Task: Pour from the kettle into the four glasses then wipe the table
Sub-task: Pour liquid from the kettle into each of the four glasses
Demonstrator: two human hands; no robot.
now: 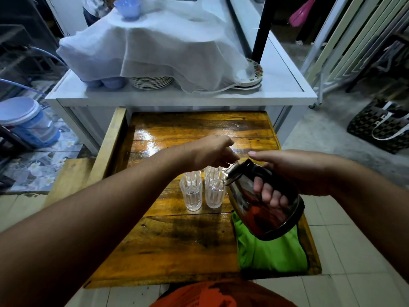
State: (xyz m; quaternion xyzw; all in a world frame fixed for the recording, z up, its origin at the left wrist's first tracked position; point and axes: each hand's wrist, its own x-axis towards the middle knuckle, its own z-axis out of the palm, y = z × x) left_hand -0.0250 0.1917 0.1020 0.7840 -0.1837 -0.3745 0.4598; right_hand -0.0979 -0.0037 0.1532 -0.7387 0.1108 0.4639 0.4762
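A steel kettle (247,196) with a black lid and base is tilted to the left, its spout over the near right glass (214,192). My right hand (294,171) grips its handle. My left hand (212,152) hovers above the far glasses (211,169), fingers curled near the kettle's spout; whether it touches anything I cannot tell. The near left glass (192,191) stands beside the right one and holds a little clear liquid. All the glasses are clustered on the wooden table (177,240). A green cloth (270,253) lies at the table's near right corner, under the kettle.
A white cabinet (155,96) behind the table carries plates (151,82) and bowls under a white cloth. A blue-and-white bucket (26,122) stands on the floor at the left, a patterned bag (380,127) at the right. A wooden bench (73,176) adjoins the table's left.
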